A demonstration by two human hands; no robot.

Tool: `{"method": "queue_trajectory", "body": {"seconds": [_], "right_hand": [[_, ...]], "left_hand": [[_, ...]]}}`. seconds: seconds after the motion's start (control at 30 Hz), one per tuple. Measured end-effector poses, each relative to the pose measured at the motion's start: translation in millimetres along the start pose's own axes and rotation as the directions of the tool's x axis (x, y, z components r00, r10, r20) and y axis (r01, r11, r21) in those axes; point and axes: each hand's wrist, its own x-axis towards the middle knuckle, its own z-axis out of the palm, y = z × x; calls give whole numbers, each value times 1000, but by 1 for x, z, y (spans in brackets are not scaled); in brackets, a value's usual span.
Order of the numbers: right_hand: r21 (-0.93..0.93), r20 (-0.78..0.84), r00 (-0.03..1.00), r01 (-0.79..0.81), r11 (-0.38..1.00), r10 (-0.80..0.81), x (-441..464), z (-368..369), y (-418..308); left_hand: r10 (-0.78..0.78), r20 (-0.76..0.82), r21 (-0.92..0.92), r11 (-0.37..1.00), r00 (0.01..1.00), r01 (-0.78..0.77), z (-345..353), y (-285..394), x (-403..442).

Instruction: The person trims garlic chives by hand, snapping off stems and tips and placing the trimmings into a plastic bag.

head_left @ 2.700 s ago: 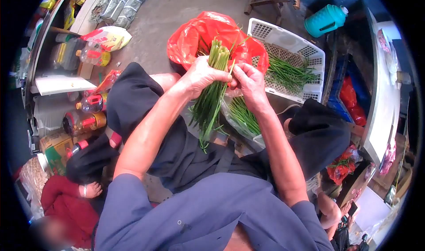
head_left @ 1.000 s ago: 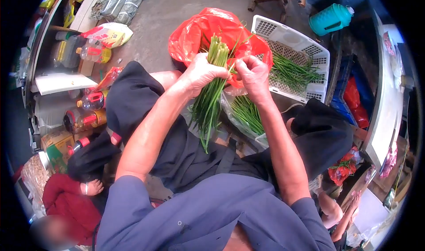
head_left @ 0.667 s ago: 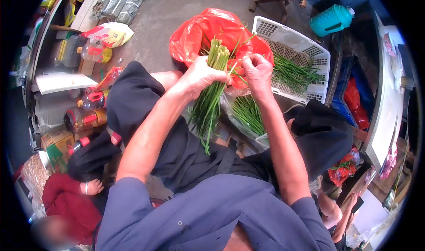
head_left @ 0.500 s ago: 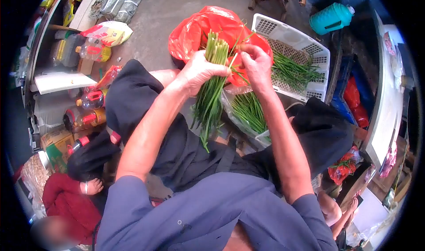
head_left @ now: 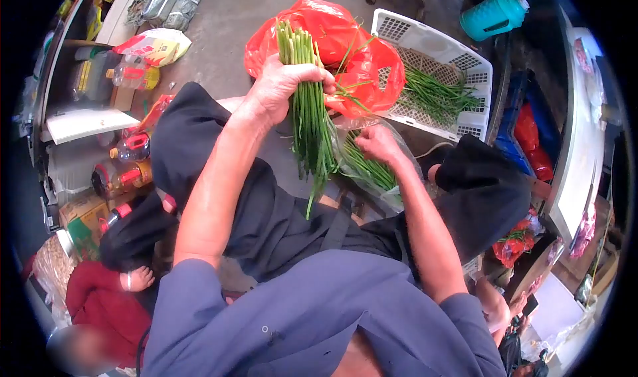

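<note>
My left hand (head_left: 282,88) is wrapped round a thick bunch of chives (head_left: 312,134), the pale stalk ends up and the green leaves hanging over my lap. My right hand (head_left: 380,144) is at the mouth of a clear plastic bag (head_left: 392,192), its curled fingers closed on the chives (head_left: 362,161) inside; the fingertips are partly hidden. Beyond my left hand a red plastic bag (head_left: 316,15) lies opened out, with a few loose leaves over its near edge.
A white plastic basket (head_left: 482,91) with more chives (head_left: 438,98) stands at the right, near a teal jug (head_left: 494,17). Bottles (head_left: 133,146) and packets line the left side. A person in a red sleeve (head_left: 100,297) is at lower left; other people's limbs show at lower right.
My right hand has left the bunch and moved down towards me to the clear bag. My left hand keeps hold of the bunch and has shifted slightly up and left.
</note>
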Motion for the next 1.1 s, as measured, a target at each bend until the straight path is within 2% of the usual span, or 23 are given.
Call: {"method": "queue_trajectory", "body": {"seconds": [0.1,0.17,0.27,0.3,0.43,0.57,0.63,0.77,0.87,0.93,1.0,1.1], "right_hand": [[-35,-44,999,-17,999,15,5,34,31],[-103,-211,977,15,995,-37,6,53,35],[-120,-208,975,53,991,-77,14,66,24],[-104,-280,956,57,993,-85,17,75,23],[-162,-339,930,94,982,-145,22,92,20],[-243,-233,971,-2,970,-56,22,83,22],[-150,-215,976,-3,989,-30,18,74,25],[-165,-342,934,54,985,-108,15,78,43],[-228,-246,957,96,969,-153,10,81,44],[-218,-259,951,112,970,-168,11,83,37],[-238,-242,967,18,971,-77,14,82,30],[-234,-260,960,46,971,-108,10,75,25]], "left_hand": [[24,-13,-8,1000,1000,-24,-1,-3,2],[28,-16,-5,1000,999,-28,-2,-4,3],[42,-31,6,999,999,-42,-1,-3,4],[49,-47,17,999,998,-48,-2,-3,4],[41,-56,23,999,998,-39,-5,-2,6],[52,-55,11,999,997,-51,-4,-2,6],[51,-54,15,999,997,-50,-2,-1,5],[52,-32,6,999,998,-52,1,0,5],[62,-45,5,998,997,-61,3,1,3],[49,-51,5,999,997,-49,4,1,2],[55,-38,4,998,998,-55,3,0,3],[52,-33,20,998,998,-51,5,2,4]]}}
